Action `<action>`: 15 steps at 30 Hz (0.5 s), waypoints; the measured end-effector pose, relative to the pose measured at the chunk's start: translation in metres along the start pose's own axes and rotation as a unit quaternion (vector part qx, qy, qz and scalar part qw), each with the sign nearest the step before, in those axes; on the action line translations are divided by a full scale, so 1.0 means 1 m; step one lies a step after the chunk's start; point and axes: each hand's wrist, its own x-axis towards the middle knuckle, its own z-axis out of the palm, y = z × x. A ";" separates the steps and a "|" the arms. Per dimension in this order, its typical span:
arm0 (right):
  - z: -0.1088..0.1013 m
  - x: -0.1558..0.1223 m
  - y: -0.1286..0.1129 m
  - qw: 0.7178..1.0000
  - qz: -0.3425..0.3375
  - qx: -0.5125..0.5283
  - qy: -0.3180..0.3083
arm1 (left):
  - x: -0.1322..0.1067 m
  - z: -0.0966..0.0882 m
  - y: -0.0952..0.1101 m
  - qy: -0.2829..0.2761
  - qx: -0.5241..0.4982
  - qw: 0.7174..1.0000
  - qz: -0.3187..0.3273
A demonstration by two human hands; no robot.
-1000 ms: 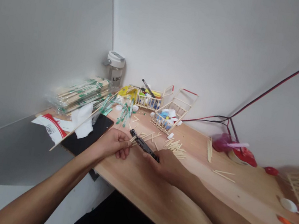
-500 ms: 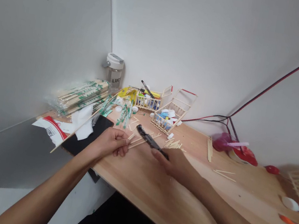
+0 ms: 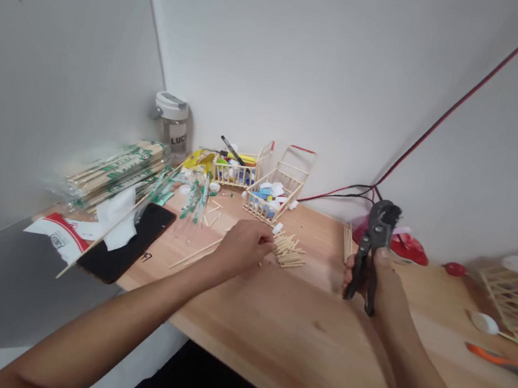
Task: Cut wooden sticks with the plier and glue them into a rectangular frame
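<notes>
My right hand (image 3: 386, 283) is wrapped around a black and grey hand cutter (image 3: 371, 250), held upright above the right part of the table with its curved jaw at the top. My left hand (image 3: 245, 244) rests low over the middle of the table with its fingers curled together. Whatever its fingertips pinch, if anything, is hidden. Just right of those fingers lies a pile of short cut wooden sticks (image 3: 289, 253). Longer thin sticks (image 3: 195, 254) lie on the wood to the left, partly behind the left forearm.
Two small stick-built carts (image 3: 250, 202) filled with coloured bits stand by the wall. On the left are bagged chopsticks (image 3: 117, 169), a dark phone (image 3: 120, 256), a torn wrapper (image 3: 62, 236) and a bottle (image 3: 170, 128). Orange-handled tools (image 3: 493, 356) and a stick frame (image 3: 506, 298) are at right.
My right hand has carried the cutter right and raised it upright, away from the left hand. My left hand has moved right to the short-stick pile. The view has shifted slightly right.
</notes>
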 end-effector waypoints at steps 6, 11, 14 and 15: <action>-0.003 0.004 0.002 1.000 0.010 0.013 0.020 | 0.027 0.025 0.013 -0.030 0.129 0.991 -0.019; -0.001 0.001 0.001 1.000 0.024 -0.018 -0.007 | 0.028 0.031 0.011 -0.037 0.166 0.985 -0.024; 0.001 -0.002 -0.002 0.999 0.025 -0.031 -0.010 | 0.027 0.032 0.007 -0.031 0.156 0.987 -0.021; 0.002 -0.004 -0.002 0.999 0.026 -0.035 -0.013 | 0.027 0.032 0.006 -0.028 0.150 0.988 -0.019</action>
